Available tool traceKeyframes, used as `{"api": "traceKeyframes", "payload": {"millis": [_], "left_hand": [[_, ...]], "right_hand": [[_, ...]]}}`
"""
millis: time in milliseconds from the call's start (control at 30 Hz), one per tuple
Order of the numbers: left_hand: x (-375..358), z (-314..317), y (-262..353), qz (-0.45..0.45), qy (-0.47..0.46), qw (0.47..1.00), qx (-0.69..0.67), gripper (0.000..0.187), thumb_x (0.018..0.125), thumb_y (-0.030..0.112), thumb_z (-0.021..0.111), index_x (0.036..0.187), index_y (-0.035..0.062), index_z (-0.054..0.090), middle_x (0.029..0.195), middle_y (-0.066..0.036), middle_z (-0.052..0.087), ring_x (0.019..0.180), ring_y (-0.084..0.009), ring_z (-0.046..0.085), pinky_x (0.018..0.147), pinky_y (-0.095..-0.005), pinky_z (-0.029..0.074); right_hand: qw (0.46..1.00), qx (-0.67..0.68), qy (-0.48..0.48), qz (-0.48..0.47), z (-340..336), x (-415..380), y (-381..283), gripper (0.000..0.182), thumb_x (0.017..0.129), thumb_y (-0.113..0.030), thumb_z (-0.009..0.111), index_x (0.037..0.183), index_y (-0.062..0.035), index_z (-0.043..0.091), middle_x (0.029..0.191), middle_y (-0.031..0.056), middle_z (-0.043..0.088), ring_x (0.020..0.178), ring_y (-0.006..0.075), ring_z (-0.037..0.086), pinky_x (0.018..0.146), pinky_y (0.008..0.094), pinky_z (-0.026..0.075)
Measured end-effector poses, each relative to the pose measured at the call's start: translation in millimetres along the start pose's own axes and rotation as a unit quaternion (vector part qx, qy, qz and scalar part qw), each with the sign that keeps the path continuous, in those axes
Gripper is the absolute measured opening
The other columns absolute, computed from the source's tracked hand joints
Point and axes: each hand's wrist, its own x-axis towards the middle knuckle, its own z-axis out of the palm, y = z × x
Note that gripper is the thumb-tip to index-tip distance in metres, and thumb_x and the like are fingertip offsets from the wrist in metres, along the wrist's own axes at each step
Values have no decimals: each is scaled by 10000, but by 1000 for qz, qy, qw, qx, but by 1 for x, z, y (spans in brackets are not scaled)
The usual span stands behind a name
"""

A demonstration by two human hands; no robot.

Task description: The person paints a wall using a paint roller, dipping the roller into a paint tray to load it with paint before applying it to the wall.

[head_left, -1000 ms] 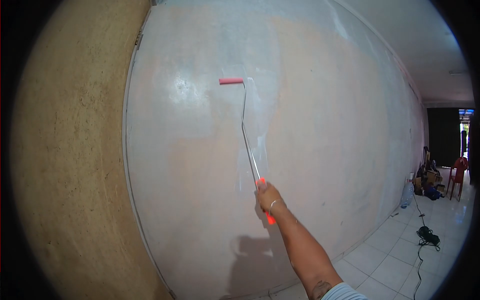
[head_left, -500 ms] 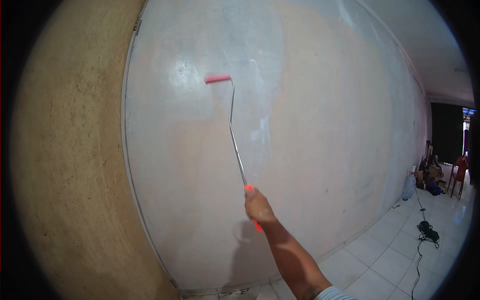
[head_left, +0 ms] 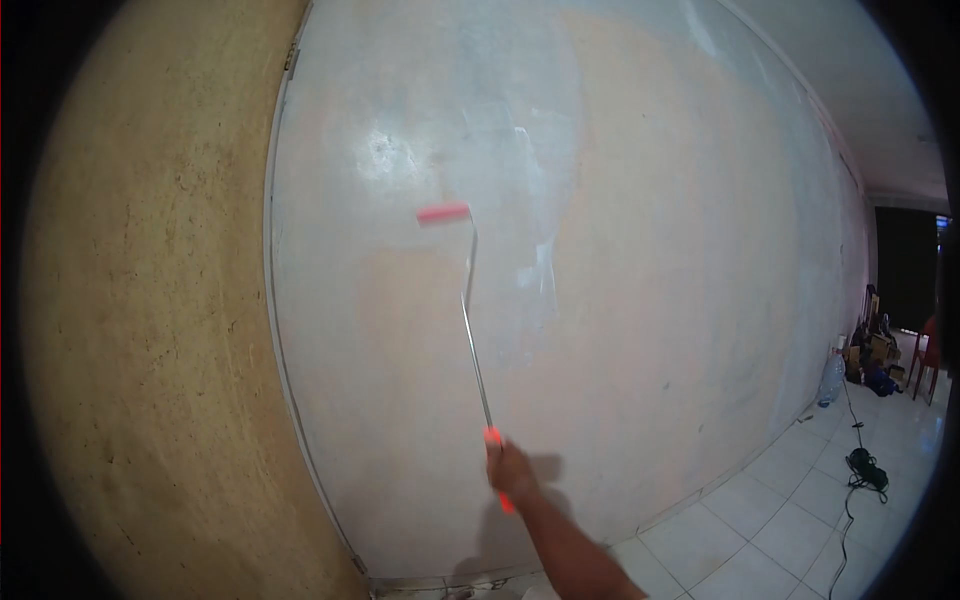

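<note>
My right hand (head_left: 512, 472) is wrapped round the orange handle of a paint roller (head_left: 470, 320). Its thin metal rod rises from my fist, bends, and ends in a narrow pink roller sleeve (head_left: 443, 214), slightly blurred. The sleeve lies against the wall (head_left: 640, 300), which has wet-looking greyish-white paint around the sleeve and bare beige-pink patches lower down and to the right. A shiny wet spot shows just above the sleeve. My left hand is out of view.
A rough yellowish-brown surface (head_left: 160, 300) stands at the left, along a grey frame edge. On the tiled floor (head_left: 700, 545) at right lies a dark coiled cable (head_left: 866, 474). Farther back are a clear plastic bottle (head_left: 831, 380), a pile of boxes and items (head_left: 880, 365), and a red chair (head_left: 927, 360).
My right hand and the roller have moved down, with the sleeve now lower on the wall. The view has shifted slightly, so the surroundings appear a little farther right.
</note>
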Motion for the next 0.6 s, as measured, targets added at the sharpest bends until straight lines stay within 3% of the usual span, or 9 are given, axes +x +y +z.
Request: {"api": "traceKeyframes", "payload": {"millis": [133, 167, 233, 333, 400, 433, 467, 533, 600], "left_hand": [[21, -3, 21, 32, 9, 999, -31, 343, 905, 137, 518, 1232, 34, 508, 1090, -97, 604, 967, -211, 583, 854, -355, 442], [29, -1, 18, 31, 20, 998, -60, 351, 913, 159, 516, 1240, 33, 498, 1096, -96, 604, 976, -218, 583, 853, -357, 443], [41, 9, 4, 29, 31, 995, -95, 360, 920, 181, 514, 1247, 33, 489, 1103, -96, 603, 984, -224, 583, 853, -358, 444], [80, 10, -17, -20, 79, 994, -72, 436, 920, 261, 526, 1287, 40, 442, 1188, -116, 554, 1025, -247, 560, 865, -375, 445], [106, 11, -6, -18, 78, 996, 32, 464, 906, 369, 480, 1208, 17, 474, 993, -99, 572, 823, -192, 553, 680, -348, 478], [114, 13, 8, -23, 69, 992, -100, 454, 922, 383, 445, 1222, 42, 456, 1030, -103, 575, 899, -216, 549, 685, -379, 478], [125, 15, 51, -21, 61, 971, -231, 446, 937, 397, 410, 1236, 68, 438, 1067, -106, 578, 975, -240, 544, 691, -409, 479], [141, 7, 113, 56, -25, 956, -288, 502, 960, 455, 308, 1262, 65, 401, 1132, -139, 570, 1002, -254, 568, 732, -424, 483], [152, -5, 150, 75, -53, 953, -290, 525, 955, 481, 292, 1258, 66, 403, 1148, -140, 568, 996, -265, 577, 752, -431, 477]], "right_hand": [[997, 51, 62, 1, 30, 41, 17, 455, 928, -416, 355, 846, 0, 518, 723, 233, 580, 739, 427, 556, 694, 478, 447], [997, 33, 73, -23, 33, 8, 30, 468, 929, -424, 351, 876, 7, 527, 762, 236, 586, 776, 414, 565, 716, 470, 445], [994, 21, 19, 110, 54, -63, 82, 504, 928, -455, 340, 975, 1, 549, 955, 286, 585, 979, 457, 533, 826, 481, 427], [982, -12, -69, 175, 81, -146, 125, 508, 923, -464, 341, 998, -2, 540, 1005, 285, 573, 990, 463, 524, 851, 499, 414], [988, -1, -45, 145, 74, -116, 92, 489, 922, -447, 349, 986, -2, 541, 983, 283, 576, 965, 461, 531, 829, 498, 422], [993, 15, -15, 114, 76, -95, 78, 470, 922, -430, 356, 974, -2, 541, 961, 281, 580, 940, 459, 538, 807, 497, 429], [997, -17, 65, -32, 93, -51, 88, 430, 920, -396, 377, 947, 0, 543, 895, 273, 579, 883, 460, 541, 751, 492, 439], [999, 39, 36, 11, 47, 7, -7, 424, 924, -383, 399, 894, 19, 534, 706, 226, 566, 723, 419, 561, 667, 471, 443], [978, 171, -57, 105, 21, 37, -52, 468, 923, -414, 392, 867, 30, 529, 687, 222, 580, 699, 435, 558, 664, 478, 440]]}}
